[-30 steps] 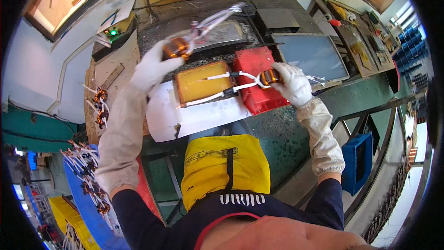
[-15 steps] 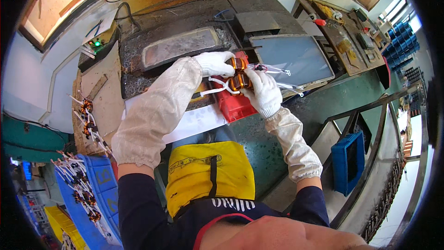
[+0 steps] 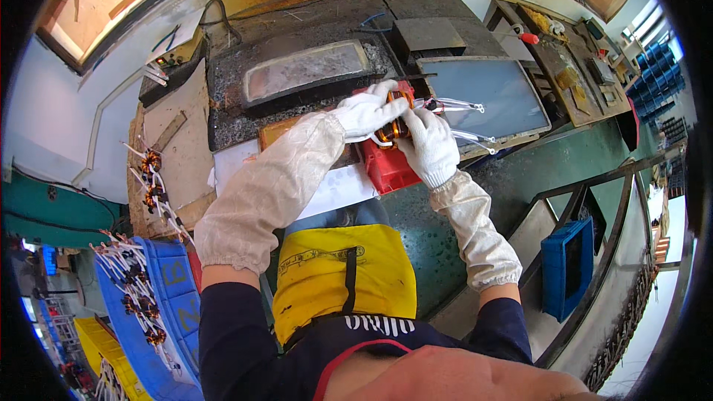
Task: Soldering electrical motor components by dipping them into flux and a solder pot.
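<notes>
In the middle of the head view, a pair of copper-wound ring coils is held between my gloved hands, over a red plastic box. My left hand closes on the coils from the left, its fingers lying across their top and hiding the white leads on that side. From the right, my right hand grips the lower coil, thumb and fingers around its edge. White-sleeved leads with metal ends stick out to the right, past my right hand.
Behind the hands lies a rectangular solder pot with a dull surface. A grey-topped panel is to its right. More coils sit at the bench's left edge, above a blue crate of leaded coils. A blue bin stands at right.
My left hand has shifted from the upper coil's far side onto the coils' top, covering the left leads. The green light on the box at far left no longer shows.
</notes>
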Available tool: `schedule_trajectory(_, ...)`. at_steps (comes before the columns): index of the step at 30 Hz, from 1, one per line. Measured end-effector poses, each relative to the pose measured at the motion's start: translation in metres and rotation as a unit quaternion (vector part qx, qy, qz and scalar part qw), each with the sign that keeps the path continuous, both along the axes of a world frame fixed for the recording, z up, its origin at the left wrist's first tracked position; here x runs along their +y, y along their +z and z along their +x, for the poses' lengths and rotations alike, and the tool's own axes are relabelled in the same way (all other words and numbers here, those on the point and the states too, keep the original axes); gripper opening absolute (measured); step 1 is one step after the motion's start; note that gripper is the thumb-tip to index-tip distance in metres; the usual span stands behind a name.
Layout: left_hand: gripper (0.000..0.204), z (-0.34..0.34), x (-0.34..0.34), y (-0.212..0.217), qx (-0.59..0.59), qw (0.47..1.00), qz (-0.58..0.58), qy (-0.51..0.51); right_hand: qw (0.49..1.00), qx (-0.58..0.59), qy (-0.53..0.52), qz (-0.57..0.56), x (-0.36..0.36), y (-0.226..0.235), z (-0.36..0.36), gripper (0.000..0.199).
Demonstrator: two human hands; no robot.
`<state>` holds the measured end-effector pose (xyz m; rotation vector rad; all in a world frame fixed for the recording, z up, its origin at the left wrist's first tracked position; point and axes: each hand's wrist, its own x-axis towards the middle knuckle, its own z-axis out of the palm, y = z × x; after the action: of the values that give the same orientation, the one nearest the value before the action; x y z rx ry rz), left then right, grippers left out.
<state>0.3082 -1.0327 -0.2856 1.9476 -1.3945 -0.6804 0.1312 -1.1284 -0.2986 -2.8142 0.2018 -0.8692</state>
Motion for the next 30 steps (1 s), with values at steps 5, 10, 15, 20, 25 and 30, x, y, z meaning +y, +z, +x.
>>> schedule_trajectory(5,0.117,-0.009,0.013,-0.002,-0.092,0.996,-0.006,-0.009,0.999,-0.023,0.007,-0.03,0.002,0.014,0.001,0.059)
schedule_trajectory(10,0.108,-0.035,0.03,0.002,-0.264,0.963,-0.058,0.018,0.987,0.017,0.048,-0.151,-0.015,0.038,0.017,0.082)
schedule_trajectory(15,0.058,-0.092,0.068,-0.004,-0.266,0.932,-0.223,0.11,0.978,0.121,0.158,-0.057,-0.025,0.043,0.045,0.089)
schedule_trajectory(20,0.04,-0.106,0.118,-0.031,0.12,0.969,-0.185,0.114,0.982,0.124,0.127,-0.06,-0.019,0.043,0.045,0.081)
schedule_trajectory(25,0.046,-0.085,0.132,-0.068,0.645,0.642,-0.327,0.255,0.977,0.173,0.118,-0.029,-0.019,0.044,0.048,0.078)
schedule_trajectory(30,0.038,-0.064,0.138,-0.077,0.668,0.579,-0.405,0.231,0.978,0.171,0.119,-0.029,-0.018,0.043,0.047,0.079)
